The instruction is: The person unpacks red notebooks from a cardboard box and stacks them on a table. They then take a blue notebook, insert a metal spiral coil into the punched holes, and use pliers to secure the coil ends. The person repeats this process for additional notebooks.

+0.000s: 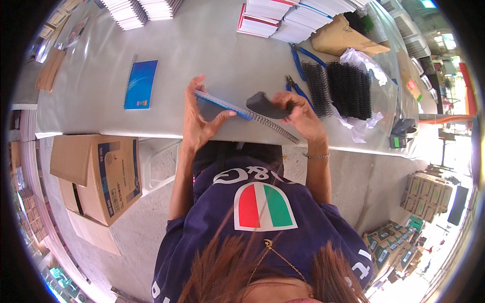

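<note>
Near the table's front edge my left hand [198, 121] grips a blue-covered notebook [222, 104], tilted so that mostly its edge shows, with the thumb along the near side. A dark spiral wire coil [277, 128] sticks out from the notebook's right end toward the front edge; how far it runs into the notebook I cannot tell. My right hand [304, 117] is closed on a black curved block [267, 105], held just above the coil. The block's exact kind does not show. Another blue spiral notebook [141, 85] lies flat to the left.
Right of my hands lie blue-handled pliers [301, 94], a second blue-handled tool [298, 63] and black coils [349, 90] on crumpled paper. Stacked books [258, 24] and spiral notebooks [124, 12] stand at the back. A cardboard box [101, 177] is below the table's left side.
</note>
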The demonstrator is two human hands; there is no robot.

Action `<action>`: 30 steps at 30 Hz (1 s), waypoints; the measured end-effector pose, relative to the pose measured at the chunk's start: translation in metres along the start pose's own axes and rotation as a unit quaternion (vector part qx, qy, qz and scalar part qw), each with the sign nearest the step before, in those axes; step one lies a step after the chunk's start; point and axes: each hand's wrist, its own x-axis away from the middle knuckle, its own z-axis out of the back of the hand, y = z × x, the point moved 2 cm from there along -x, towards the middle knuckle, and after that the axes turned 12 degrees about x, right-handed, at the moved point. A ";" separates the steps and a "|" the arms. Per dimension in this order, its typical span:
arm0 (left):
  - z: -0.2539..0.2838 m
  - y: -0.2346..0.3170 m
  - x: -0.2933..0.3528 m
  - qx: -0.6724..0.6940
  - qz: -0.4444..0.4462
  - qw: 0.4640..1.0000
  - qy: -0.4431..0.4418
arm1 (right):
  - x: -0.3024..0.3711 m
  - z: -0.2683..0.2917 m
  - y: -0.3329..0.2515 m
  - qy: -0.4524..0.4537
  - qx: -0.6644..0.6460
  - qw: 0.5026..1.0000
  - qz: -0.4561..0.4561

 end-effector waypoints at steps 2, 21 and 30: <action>-0.001 0.001 0.000 0.016 0.003 1.000 -0.004 | 0.003 0.005 0.005 -0.010 -0.083 0.996 0.037; -0.007 -0.004 -0.002 0.106 0.033 0.992 -0.057 | -0.002 0.000 -0.029 0.017 0.170 0.984 -0.049; -0.021 0.004 0.000 0.105 0.061 0.988 -0.097 | 0.011 0.005 -0.017 0.047 0.051 0.997 -0.020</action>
